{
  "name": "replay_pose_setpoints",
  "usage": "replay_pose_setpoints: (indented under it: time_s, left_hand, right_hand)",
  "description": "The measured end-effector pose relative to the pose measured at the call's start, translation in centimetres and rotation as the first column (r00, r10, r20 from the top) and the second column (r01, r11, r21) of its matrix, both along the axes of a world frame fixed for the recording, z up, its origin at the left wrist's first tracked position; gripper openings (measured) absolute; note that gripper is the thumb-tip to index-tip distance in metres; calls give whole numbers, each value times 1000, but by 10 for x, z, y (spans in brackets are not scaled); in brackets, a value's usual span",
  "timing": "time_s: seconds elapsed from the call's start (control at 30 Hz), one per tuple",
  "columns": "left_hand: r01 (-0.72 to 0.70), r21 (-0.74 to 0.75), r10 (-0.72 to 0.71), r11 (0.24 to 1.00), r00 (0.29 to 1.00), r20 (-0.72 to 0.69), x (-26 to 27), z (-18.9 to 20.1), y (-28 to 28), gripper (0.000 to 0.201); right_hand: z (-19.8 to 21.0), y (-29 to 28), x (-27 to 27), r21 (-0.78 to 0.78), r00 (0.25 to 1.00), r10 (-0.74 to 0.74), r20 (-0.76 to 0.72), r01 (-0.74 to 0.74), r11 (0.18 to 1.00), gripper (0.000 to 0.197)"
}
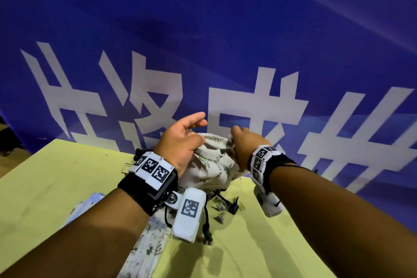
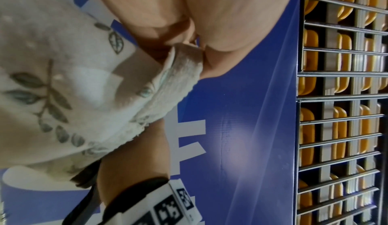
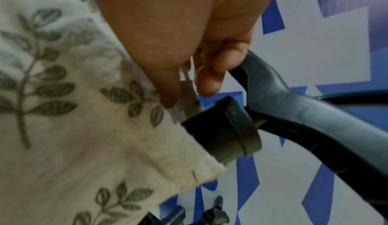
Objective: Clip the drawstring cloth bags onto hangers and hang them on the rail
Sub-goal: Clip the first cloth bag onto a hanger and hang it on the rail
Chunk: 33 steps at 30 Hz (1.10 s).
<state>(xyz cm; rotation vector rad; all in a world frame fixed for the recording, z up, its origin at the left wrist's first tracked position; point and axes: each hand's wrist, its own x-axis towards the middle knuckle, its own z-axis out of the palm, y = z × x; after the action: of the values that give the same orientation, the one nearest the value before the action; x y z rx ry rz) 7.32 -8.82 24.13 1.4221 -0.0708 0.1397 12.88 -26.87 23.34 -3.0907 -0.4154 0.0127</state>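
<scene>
Two hands on leaf-print cloth bag (image 1: 208, 165), held above yellow table (image 1: 56, 178). Left hand (image 1: 180, 140) pinches bag's top edge, forefinger extended. Right hand (image 1: 242, 142) squeezes black hanger clip (image 3: 222, 129) on bag's corner. Blue banner (image 1: 203, 29) behind.

The blue banner (image 1: 203, 29) carries large white characters, cut off and partly hidden, so none reads for certain. The wristbands (image 1: 155, 170) bear only square black-and-white code markers, no legible text.
</scene>
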Motion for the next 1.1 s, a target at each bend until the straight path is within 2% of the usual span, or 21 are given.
replay_pose_setpoints:
  time_s: [0.07, 0.17, 0.47, 0.63, 0.8, 0.93, 1.03, 1.1]
  left_hand:
    - [7, -3, -7, 1000, 1000, -2, 1, -2, -2, 56]
    - [-18, -23, 17, 1000, 1000, -25, 2, -5, -5, 56]
    - [12, -75, -14, 997, 999, -29, 0, 5, -8, 52]
    - [45, 35, -42, 998, 995, -92, -1, 0, -15, 54]
    - [22, 125, -5, 992, 991, -132, 0, -9, -33, 60]
    - [90, 172, -64, 981, 987, -149, -2, -8, -48, 57]
    - [120, 285, -83, 951, 987, -140, -5, -5, -57, 74]
    - [99, 289, -60, 952, 988, -140, -4, -2, -59, 72]
  right_hand:
    - [3, -4, 0, 10, 999, 46, 14, -46, 999, 31]
    - [10, -6, -1, -35, 998, 68, 10, -67, 997, 10]
    - [30, -9, 9, 202, 1000, -12, -19, 16, 979, 23]
    - [53, -7, 9, 330, 997, -59, 50, 39, 943, 20]
    - [73, -4, 7, 329, 995, -38, 90, 6, 944, 17]
    - [84, -3, 4, 367, 995, -25, 97, -13, 930, 18]
    - [89, -6, 2, 384, 995, -2, 103, -38, 923, 19]
    - [91, -10, 0, 419, 992, 11, 123, -62, 906, 17]
